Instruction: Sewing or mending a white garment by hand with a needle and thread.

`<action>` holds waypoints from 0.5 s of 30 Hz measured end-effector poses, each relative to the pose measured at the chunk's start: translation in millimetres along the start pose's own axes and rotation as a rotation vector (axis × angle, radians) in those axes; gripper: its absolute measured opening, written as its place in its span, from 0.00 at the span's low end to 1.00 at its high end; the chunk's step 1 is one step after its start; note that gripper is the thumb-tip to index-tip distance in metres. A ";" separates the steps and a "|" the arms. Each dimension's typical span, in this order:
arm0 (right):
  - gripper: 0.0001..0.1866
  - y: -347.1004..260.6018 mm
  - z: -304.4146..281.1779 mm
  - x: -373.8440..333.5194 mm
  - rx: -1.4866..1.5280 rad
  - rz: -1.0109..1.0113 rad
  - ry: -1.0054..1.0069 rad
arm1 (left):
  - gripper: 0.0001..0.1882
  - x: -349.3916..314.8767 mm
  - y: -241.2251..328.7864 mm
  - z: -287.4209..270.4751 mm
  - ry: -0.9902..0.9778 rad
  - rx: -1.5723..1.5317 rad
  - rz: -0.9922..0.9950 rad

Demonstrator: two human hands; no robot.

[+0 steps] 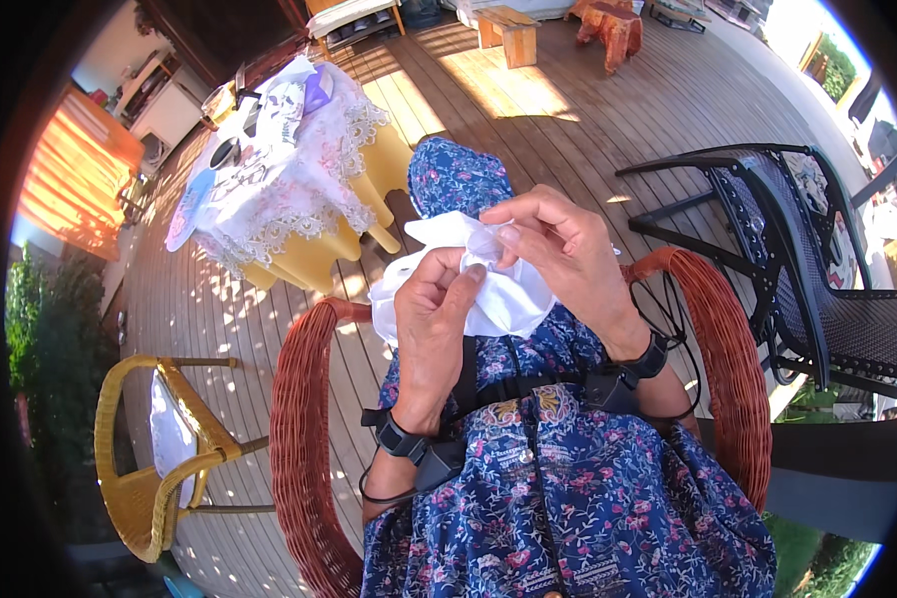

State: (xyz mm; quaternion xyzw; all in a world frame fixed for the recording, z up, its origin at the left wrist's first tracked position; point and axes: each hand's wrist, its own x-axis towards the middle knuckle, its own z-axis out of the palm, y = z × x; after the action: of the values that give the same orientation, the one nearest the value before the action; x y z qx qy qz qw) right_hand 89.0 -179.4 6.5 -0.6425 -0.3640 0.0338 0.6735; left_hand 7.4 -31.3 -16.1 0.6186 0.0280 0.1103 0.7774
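A white cloth (517, 305), thin and bunched into folds, is held up in front of my body above my lap. My left hand (432, 317) is closed on its near side, thumb and fingers pinching a gathered fold. From the right, my right hand (574, 261) pinches the raised upper part of the cloth between thumb and forefinger, close to the left thumb. Whether anything small, such as a needle, sits between those fingertips is too fine to make out. The cloth's lower part hangs over the blue floral garment (568, 488) on my lap.
Red wicker armrests (304, 439) flank me. At the far left stands a table with a lace-edged cloth (304, 189), with dark glasses and papers on top. A yellow wicker chair (120, 468) is at left, a black chair (797, 269) at right, and a wooden stool (513, 38) farther off.
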 end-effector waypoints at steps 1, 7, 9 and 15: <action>0.08 0.4 -1.6 0.8 0.081 0.034 0.084 | 0.06 0.2 -3.3 -2.0 0.000 0.000 0.000; 0.09 15.1 -7.1 -12.1 0.086 0.132 0.110 | 0.12 -1.2 -1.3 -6.1 0.075 -0.499 -0.049; 0.10 21.8 -3.2 -16.8 0.081 0.143 0.068 | 0.14 -2.4 4.4 -7.3 0.069 -0.532 -0.059; 0.18 20.9 7.2 -21.5 -0.300 0.198 -0.134 | 0.20 -3.4 4.3 -12.8 0.079 -0.690 -0.026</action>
State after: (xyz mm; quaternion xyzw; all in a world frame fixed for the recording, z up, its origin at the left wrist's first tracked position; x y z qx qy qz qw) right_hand 78.2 -180.8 -22.4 -0.7647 -0.3442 0.0879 0.5377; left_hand 1.2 -18.9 -15.3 0.3143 0.0269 0.1274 0.9404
